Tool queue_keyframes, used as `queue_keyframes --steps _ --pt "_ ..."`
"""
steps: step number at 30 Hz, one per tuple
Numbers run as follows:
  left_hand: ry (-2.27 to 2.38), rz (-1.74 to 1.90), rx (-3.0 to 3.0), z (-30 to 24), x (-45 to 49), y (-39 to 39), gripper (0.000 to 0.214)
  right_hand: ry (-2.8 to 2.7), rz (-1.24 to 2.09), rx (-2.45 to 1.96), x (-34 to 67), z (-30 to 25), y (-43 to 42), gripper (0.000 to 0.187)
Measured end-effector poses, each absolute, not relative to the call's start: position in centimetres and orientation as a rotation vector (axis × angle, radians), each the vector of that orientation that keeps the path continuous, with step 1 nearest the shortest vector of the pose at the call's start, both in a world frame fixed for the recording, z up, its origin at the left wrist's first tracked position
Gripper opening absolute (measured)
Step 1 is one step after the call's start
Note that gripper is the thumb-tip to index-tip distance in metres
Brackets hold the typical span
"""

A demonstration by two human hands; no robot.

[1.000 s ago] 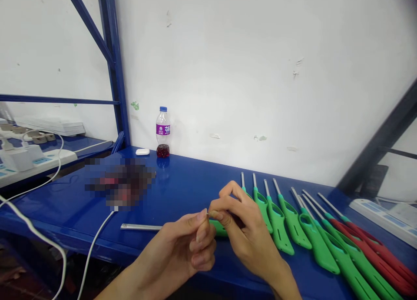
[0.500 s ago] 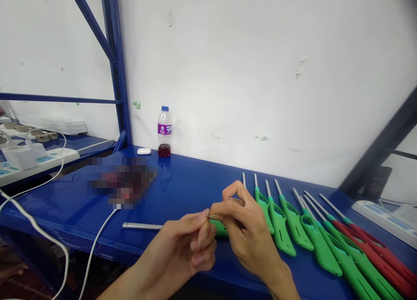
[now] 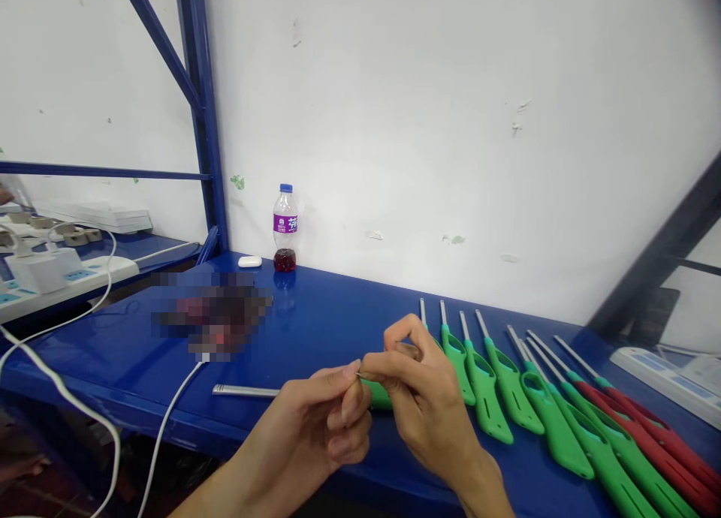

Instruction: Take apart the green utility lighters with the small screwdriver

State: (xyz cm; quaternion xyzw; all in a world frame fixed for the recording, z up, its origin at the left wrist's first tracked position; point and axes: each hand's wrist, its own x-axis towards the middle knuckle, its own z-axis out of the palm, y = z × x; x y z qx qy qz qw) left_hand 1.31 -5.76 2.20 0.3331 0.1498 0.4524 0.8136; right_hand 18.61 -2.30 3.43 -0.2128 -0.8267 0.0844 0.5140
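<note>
My left hand (image 3: 324,417) and my right hand (image 3: 420,398) meet over the front of the blue shelf (image 3: 315,323), fingertips pinched together on something tiny I cannot make out. Behind them a green long-nosed lighter (image 3: 376,393) lies flat, its metal tube (image 3: 245,390) pointing left. To the right lies a row of several green lighters (image 3: 496,386), then red lighters (image 3: 647,432), all with tubes pointing toward the wall.
A small bottle (image 3: 285,229) with dark red liquid stands by the wall, beside a white earbud case (image 3: 248,261). A blurred patch (image 3: 211,315) sits mid-left with a white cable (image 3: 163,428) running off the edge. Power strips (image 3: 50,274) lie left; another power strip (image 3: 665,371) lies far right.
</note>
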Motion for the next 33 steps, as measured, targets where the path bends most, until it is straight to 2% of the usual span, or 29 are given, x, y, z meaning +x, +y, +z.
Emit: queue_keyframes --steps 11,16,20,26,33 --pt "0.363 1.017 0.748 2.6 1.5 -6.2 0.039 -2.003 0.255 -0.523 18.5 3.5 -2.7 0.041" --pt "0.440 0.993 0.806 3.0 1.3 -5.8 0.037 -2.001 0.247 -0.602 18.8 3.9 -2.6 0.030" --pt "0.614 1.010 0.977 4.0 0.3 -5.2 0.029 -1.972 0.277 -0.824 19.7 4.3 -1.8 0.024" --pt "0.801 1.130 1.157 4.7 -1.6 -4.0 0.036 -2.137 0.077 -1.307 20.9 2.4 0.1 0.023" --pt "1.356 1.120 1.967 3.4 -2.1 -2.7 0.048 -2.260 0.090 -1.440 20.6 1.4 0.2 0.035"
